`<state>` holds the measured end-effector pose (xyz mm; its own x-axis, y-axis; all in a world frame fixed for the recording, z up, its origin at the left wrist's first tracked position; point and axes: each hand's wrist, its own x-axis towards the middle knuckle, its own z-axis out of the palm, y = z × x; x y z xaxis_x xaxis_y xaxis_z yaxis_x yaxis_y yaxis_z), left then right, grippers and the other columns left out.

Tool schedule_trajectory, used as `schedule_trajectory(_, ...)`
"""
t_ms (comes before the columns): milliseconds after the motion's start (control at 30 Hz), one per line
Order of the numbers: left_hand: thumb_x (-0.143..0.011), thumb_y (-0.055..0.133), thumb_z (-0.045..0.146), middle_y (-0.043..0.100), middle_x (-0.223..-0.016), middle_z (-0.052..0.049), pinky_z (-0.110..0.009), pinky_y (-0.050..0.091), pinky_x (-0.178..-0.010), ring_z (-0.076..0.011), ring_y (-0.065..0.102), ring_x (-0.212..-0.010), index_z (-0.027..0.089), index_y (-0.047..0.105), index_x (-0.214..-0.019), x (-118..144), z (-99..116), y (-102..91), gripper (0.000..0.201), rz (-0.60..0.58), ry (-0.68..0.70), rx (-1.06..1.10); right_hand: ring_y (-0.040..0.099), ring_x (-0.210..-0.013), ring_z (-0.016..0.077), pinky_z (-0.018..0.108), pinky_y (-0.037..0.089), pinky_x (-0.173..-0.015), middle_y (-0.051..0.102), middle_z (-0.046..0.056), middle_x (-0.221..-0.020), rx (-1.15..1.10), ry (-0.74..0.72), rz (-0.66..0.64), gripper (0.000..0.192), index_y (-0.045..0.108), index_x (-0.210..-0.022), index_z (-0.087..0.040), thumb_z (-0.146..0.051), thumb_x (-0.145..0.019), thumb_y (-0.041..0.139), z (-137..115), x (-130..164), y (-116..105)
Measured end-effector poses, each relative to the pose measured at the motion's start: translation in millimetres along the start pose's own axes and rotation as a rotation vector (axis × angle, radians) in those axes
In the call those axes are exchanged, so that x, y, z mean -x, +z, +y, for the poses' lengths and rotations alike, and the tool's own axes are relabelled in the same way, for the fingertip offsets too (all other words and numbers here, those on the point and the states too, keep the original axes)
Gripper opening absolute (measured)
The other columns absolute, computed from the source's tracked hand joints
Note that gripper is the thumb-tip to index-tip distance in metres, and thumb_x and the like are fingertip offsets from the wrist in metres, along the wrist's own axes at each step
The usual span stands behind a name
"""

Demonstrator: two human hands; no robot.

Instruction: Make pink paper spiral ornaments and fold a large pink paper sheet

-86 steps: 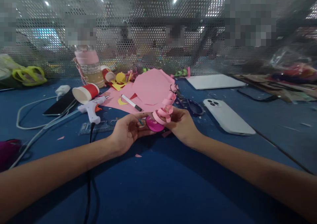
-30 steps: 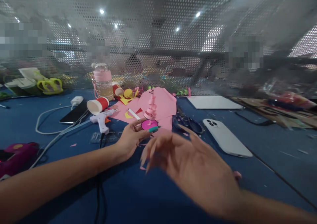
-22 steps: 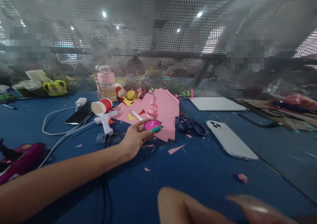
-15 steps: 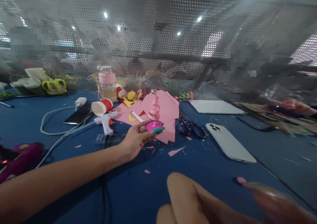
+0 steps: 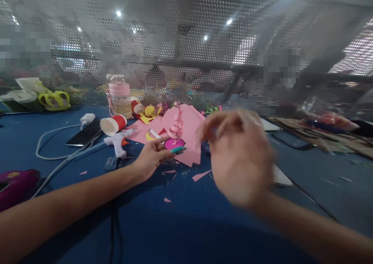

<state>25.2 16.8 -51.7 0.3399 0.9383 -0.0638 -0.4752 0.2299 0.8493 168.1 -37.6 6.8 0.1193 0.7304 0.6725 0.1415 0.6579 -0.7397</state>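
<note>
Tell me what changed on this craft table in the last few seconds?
The right hand let go of the pink paper spiral, dropped low, and is raised again, blurred. The left hand stays at the magenta disc; the glue gun hasn't moved.

A single head-worn camera looks forward and slightly down across the blue tabletop (image 5: 175, 233) toward a perforated metal screen (image 5: 180, 54), near enough that both forearms enter from the bottom edge.

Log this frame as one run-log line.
left hand: holds magenta paper disc with pink paper spiral | right hand: raised, blurred, grip unclear | surface: blue table
</note>
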Motion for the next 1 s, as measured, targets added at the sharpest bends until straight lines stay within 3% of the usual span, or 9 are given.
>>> schedule_trajectory(33,-0.06,0.066,-0.002,0.07,-0.075,-0.003,-0.02,0.051,-0.064,-0.0136,0.066,-0.069,0.013,0.06,-0.092,-2,0,-1.9,0.036,0.011,0.016,-0.021,0.056,-0.081,0.0169,0.032,0.045,-0.07,0.053,0.003,-0.083,0.003,-0.041,0.112,0.024,0.047,-0.082,-0.025,-0.048,-0.08,0.039,12,-13,3)
schedule_trajectory(67,-0.059,0.067,-0.001,0.07,-0.074,-0.004,-0.02,0.051,-0.063,-0.0143,0.066,-0.068,0.012,0.059,-0.094,-3,1,-3.6,0.038,0.024,0.035,-0.047,0.054,-0.086,0.0168,0.031,0.044,-0.075,0.054,0.004,-0.091,0.052,-0.056,0.13,0.028,0.047,-0.087,-0.023,-0.049,-0.076,0.048,25,-25,5)
schedule_trajectory(133,-0.056,0.07,0.0,0.07,-0.071,-0.006,-0.023,0.052,-0.06,-0.0165,0.066,-0.065,0.011,0.058,-0.094,-4,0,-6.4,0.042,0.037,0.052,-0.103,0.055,-0.089,0.0173,0.032,0.044,-0.077,0.056,0.006,-0.096,0.067,0.057,-0.054,0.037,0.049,-0.093,-0.02,-0.05,-0.071,0.055,50,-39,5)
schedule_trajectory(233,-0.053,0.072,0.0,0.069,-0.071,-0.006,-0.026,0.052,-0.06,-0.0179,0.066,-0.063,0.011,0.057,-0.095,-4,-2,-8.0,0.046,0.036,0.049,-0.151,0.059,-0.081,0.0179,0.033,0.047,-0.073,0.062,0.004,-0.083,-0.047,0.199,-0.283,0.036,0.055,-0.086,-0.019,-0.051,-0.069,0.057,72,-44,3)
schedule_trajectory(367,-0.054,0.072,0.002,0.069,-0.07,-0.006,-0.028,0.051,-0.062,-0.0172,0.066,-0.062,0.01,0.056,-0.095,-4,-4,-6.1,0.045,0.031,0.054,-0.204,0.062,-0.074,0.0174,0.034,0.049,-0.071,0.066,0.003,-0.075,-0.092,0.197,-0.341,0.027,0.061,-0.075,-0.019,-0.045,-0.067,0.063,70,-37,4)
schedule_trajectory(700,-0.053,0.071,0.002,0.066,-0.068,-0.003,-0.025,0.049,-0.063,-0.0142,0.064,-0.063,0.011,0.058,-0.089,-3,-5,0.6,0.039,0.002,0.085,-0.307,0.063,-0.083,0.019,0.036,0.051,-0.077,0.067,0.004,-0.082,-0.089,0.186,-0.395,0.022,0.063,-0.077,-0.018,-0.037,-0.065,0.067,66,-32,9)
schedule_trajectory(1000,-0.05,0.074,0.006,0.068,-0.077,-0.008,-0.027,0.049,-0.066,-0.017,0.064,-0.069,0.01,0.059,-0.084,-1,-3,5.4,0.037,-0.02,0.028,-0.383,0.063,-0.075,0.0168,0.032,0.051,-0.07,0.066,0.003,-0.077,-0.134,0.233,-0.401,0.026,0.061,-0.075,-0.017,-0.038,-0.062,0.069,75,-29,13)
